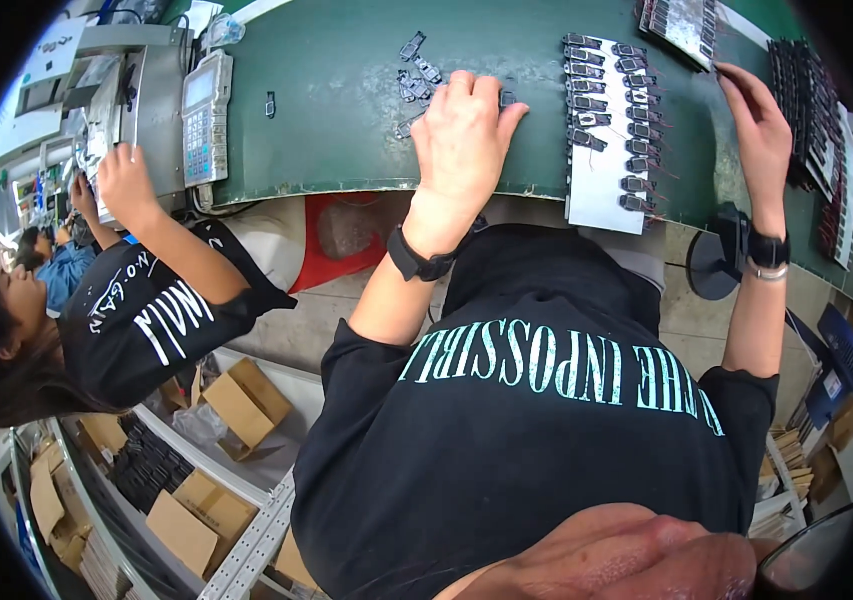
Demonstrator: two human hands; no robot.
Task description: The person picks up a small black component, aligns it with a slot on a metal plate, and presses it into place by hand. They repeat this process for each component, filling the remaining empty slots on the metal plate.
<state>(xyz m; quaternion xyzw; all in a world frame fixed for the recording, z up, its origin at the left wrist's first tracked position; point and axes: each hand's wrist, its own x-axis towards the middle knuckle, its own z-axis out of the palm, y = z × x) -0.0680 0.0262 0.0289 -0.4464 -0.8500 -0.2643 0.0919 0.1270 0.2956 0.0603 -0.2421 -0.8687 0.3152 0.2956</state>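
Note:
My left hand is bent over the green tabletop, its fingers curled down. Between its forefinger and thumb shows a small black part; the fingertips are partly hidden. Just left of that hand lies a loose cluster of small black parts. My right hand has its fingers closed at the near corner of a pale board, which carries rows of similar parts with thin wires. Between my hands lies a white board with two columns of these black parts, thin reddish wires trailing from the right column.
A grey keypad device stands left on the green table, with a single black part beside it. Stacked strips of black parts line the right. A co-worker works at left. Cardboard boxes stand below.

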